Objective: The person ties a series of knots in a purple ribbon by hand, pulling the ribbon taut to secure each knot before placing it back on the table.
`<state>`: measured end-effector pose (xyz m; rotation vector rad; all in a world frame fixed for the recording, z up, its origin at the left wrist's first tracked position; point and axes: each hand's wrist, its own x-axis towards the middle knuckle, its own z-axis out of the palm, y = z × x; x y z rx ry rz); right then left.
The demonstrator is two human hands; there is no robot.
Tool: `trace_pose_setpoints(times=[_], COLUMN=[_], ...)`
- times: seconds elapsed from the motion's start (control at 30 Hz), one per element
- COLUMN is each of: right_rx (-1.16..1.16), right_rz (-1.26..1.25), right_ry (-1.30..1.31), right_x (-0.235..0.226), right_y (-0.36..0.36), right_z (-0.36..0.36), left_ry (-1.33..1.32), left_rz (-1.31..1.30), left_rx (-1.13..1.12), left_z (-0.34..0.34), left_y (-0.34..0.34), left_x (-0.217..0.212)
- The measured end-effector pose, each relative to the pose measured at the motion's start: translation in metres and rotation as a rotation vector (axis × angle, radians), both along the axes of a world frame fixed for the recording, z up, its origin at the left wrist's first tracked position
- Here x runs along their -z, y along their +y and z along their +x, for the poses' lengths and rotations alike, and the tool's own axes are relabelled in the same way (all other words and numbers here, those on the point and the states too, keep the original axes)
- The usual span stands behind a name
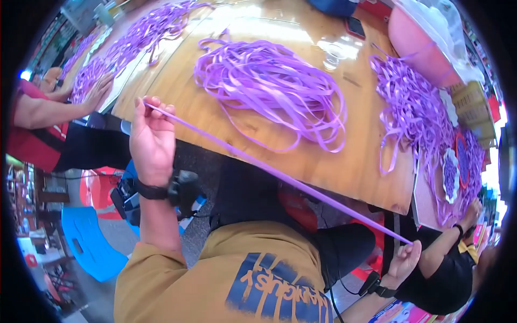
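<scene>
A length of purple ribbon is stretched between my two hands, slanting down from left to right along the table's near edge. My left hand pinches one end between thumb and forefinger, its other fingers curled, beside the table's left corner. Low on the right, my right hand grips the other end, its fingers closed. Ahead of the ribbon, a big loose bundle of purple ribbon lies looped on the wooden table. Whether the taut strip joins that bundle cannot be seen.
Another heap of purple ribbon hangs at the table's right side, below a pink basin. A phone lies at the back. A co-worker's hand touches ribbon at left; another person's arm is close by at right. A blue stool stands lower left.
</scene>
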<state>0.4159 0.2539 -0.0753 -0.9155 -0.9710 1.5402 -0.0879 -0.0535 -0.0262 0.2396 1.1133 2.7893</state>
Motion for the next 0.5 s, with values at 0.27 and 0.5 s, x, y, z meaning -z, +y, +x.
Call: trace_pose_setpoints(times=[0.27,0.5], right_rx=[0.082,0.115], right_rz=[0.003,-0.046], right_ry=[0.081,0.158], right_x=[0.018,0.026], right_y=[0.014,0.019], right_z=[-0.027,-0.020], left_ry=[-0.077,-0.107], left_rz=[0.168,0.346], left_rx=[0.092,0.388], left_z=[0.018,0.036], left_y=[0.000,0.011], left_x=[-0.008,-0.026])
